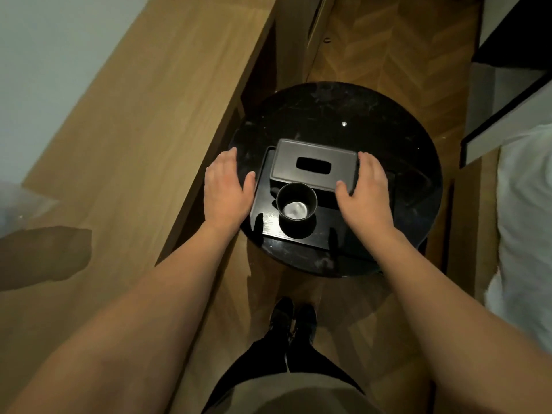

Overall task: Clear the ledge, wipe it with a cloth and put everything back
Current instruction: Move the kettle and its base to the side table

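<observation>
A black tray (325,225) lies on a round black table (343,109). On the tray stand a grey tissue box (313,153) with a dark slot and a dark cup (296,204), upright and empty, in front of the box. My left hand (227,186) hovers with straight fingers just left of the tray's edge and holds nothing. My right hand (366,189) lies against the box's right end with its thumb on the box's near corner. It hides the tray's right edge. The long wooden ledge (134,144) runs along the left, bare where I see it.
A dark patch (44,255) and a blurred translucent shape (18,201) sit at the ledge's near left. White bedding (525,219) borders the right. My feet (292,321) stand on the herringbone wood floor between ledge and bed, just before the table.
</observation>
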`<state>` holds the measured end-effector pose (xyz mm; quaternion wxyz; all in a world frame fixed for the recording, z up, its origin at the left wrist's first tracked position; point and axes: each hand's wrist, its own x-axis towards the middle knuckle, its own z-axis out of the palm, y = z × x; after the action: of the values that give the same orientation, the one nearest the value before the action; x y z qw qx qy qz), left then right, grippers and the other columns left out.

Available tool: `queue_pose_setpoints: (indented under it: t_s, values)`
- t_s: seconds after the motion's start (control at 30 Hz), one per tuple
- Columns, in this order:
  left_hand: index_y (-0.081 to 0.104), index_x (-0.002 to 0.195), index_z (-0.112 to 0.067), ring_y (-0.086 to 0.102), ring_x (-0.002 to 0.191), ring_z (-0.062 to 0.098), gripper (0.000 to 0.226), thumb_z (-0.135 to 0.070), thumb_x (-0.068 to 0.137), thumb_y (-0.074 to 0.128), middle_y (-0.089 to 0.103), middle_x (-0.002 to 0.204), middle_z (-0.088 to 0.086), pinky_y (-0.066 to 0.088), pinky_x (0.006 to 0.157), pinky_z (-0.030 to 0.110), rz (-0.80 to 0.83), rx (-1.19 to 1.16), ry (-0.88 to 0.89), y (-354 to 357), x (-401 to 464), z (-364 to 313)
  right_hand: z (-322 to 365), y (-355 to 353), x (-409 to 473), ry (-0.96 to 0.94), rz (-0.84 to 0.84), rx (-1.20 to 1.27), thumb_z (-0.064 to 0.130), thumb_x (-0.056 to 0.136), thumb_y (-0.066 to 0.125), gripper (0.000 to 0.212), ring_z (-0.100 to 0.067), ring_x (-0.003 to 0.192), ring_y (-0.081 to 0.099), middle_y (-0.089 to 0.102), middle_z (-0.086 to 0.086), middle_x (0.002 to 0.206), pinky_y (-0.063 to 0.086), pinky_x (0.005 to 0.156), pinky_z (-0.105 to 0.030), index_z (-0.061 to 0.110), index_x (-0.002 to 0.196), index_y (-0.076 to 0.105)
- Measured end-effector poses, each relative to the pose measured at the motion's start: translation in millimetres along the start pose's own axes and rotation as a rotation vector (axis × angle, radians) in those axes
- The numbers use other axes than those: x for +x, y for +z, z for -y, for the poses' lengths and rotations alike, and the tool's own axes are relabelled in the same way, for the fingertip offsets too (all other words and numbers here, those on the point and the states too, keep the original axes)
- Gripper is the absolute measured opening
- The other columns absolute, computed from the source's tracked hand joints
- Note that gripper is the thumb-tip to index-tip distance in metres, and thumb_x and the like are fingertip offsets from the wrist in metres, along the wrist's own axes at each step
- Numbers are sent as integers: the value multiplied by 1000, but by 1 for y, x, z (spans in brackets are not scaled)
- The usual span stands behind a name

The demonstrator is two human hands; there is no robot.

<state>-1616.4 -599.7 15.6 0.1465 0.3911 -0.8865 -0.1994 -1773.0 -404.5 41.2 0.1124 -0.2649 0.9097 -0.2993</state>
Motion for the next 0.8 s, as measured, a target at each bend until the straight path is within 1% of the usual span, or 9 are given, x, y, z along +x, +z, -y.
queue_pose_setpoints:
  t_s: [0.1, 0.17, 0.23, 0.3, 0.4, 0.5, 0.67, 0.77, 0.8]
  values:
    - [33, 153, -10, 36, 144, 29, 60, -37, 103, 50, 41, 153, 12, 30, 120, 51, -24, 67, 28, -6, -16, 14, 26, 16, -7, -150, 71, -61, 24, 97, 57, 68, -23, 150, 18, 25, -10, 160, 16, 124, -40, 7, 155, 24]
    - [30, 155, -12, 31, 147, 28, 60, -38, 104, 47, 38, 156, 11, 21, 125, 49, -30, 135, 11, -10, -25, 27, 42, 29, -8, -257, 120, -89, 23, 97, 56, 67, -24, 150, 18, 26, -11, 160, 16, 124, -42, 7, 154, 25]
    - [29, 156, -13, 26, 150, 27, 59, -39, 106, 44, 35, 158, 10, 12, 127, 45, -41, 156, -36, -15, -31, 33, 51, 37, -9, -323, 152, -106, 23, 97, 56, 66, -25, 149, 19, 27, -12, 159, 15, 124, -42, 6, 154, 26]
    - [29, 156, -13, 25, 151, 26, 57, -38, 106, 42, 34, 159, 9, 8, 127, 45, -64, 166, -109, -23, -39, 40, 62, 44, -10, -402, 199, -115, 23, 97, 57, 67, -24, 149, 19, 27, -11, 159, 14, 124, -41, 6, 154, 26]
    - [29, 156, -13, 25, 151, 25, 57, -37, 106, 41, 35, 159, 9, 8, 127, 45, -124, 184, -199, -37, -49, 49, 78, 54, -2, -536, 268, -124, 23, 97, 56, 67, -23, 150, 18, 26, -11, 160, 12, 125, -39, 7, 154, 26]
    - [28, 156, -15, 24, 151, 25, 57, -38, 106, 40, 34, 159, 8, 9, 127, 45, -187, 206, -329, -52, -68, 56, 98, 66, 1, -665, 352, -138, 26, 98, 54, 67, -21, 151, 15, 24, -9, 161, 6, 124, -35, 8, 155, 24]
    - [28, 157, -14, 22, 152, 25, 57, -36, 106, 40, 33, 161, 9, 9, 127, 46, -307, 235, -552, -82, -126, 73, 141, 92, -27, -876, 470, -102, 26, 97, 54, 67, -22, 151, 16, 26, -10, 160, 10, 125, -41, 7, 154, 25]
    - [30, 156, -13, 23, 152, 25, 57, -35, 106, 42, 34, 161, 9, 13, 126, 49, -362, 267, -665, -99, -173, 82, 165, 105, -59, -989, 531, -91, 29, 98, 53, 67, -20, 150, 16, 25, -8, 161, 6, 123, -33, 10, 155, 23]
    - [30, 156, -13, 23, 152, 25, 56, -35, 106, 42, 34, 160, 9, 14, 126, 50, -376, 284, -705, -105, -190, 84, 173, 109, -72, -1040, 553, -81, 29, 98, 53, 66, -21, 150, 18, 26, -8, 160, 7, 123, -33, 10, 155, 24]
